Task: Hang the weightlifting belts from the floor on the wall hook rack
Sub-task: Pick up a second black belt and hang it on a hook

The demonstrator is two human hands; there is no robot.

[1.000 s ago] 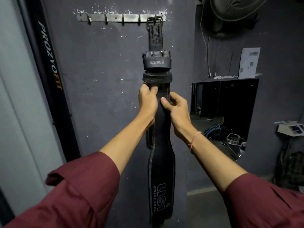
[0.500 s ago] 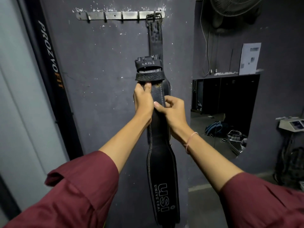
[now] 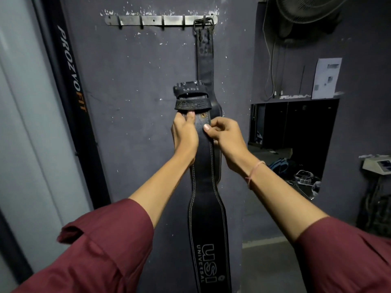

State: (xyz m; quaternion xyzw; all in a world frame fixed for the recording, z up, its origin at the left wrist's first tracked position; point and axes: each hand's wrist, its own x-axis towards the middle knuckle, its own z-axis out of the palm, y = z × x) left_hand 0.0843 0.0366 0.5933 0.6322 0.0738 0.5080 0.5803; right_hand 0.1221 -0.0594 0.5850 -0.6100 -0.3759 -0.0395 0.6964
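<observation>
Belts number two as far as I can count: one hung belt point(image 3: 204, 60) already dangles by its buckle from the rightmost hook of the wall hook rack point(image 3: 160, 20), above my hands, and the USI belt point(image 3: 206, 208) I hold runs from my hands down toward my chest. My left hand point(image 3: 185, 136) is closed on its left edge just under the keeper loops and my right hand point(image 3: 226, 136) pinches its right edge, I judge to keep the stiff strap upright for lifting to one of four free hooks up and left.
</observation>
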